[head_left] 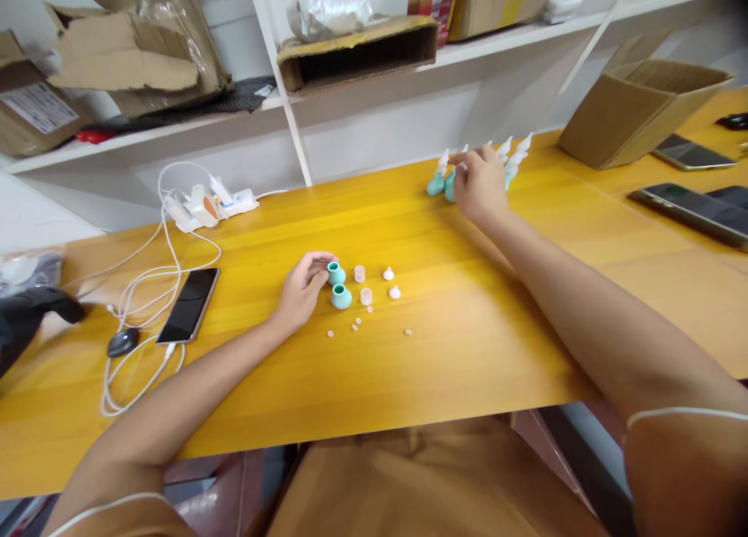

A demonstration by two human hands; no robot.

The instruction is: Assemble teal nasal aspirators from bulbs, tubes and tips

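Observation:
My left hand [302, 290] rests on the yellow table [456, 350], its fingers curled round a small teal bulb [335, 272]. A second teal bulb [341, 296] stands just beside it. Two pinkish caps [359, 273], two white tips [389, 273] and several tiny pale bits [354, 326] lie to their right. My right hand [480, 183] reaches far back, fingers closed over a row of assembled teal bulbs with white nozzles [514, 159]; what its fingers grip is partly hidden.
A black phone [189, 305], a mouse [122, 341], white cables and a power strip [202, 204] lie at the left. An open cardboard box [640, 108] and more phones [693, 207] sit at the right. Shelves with boxes stand behind the table.

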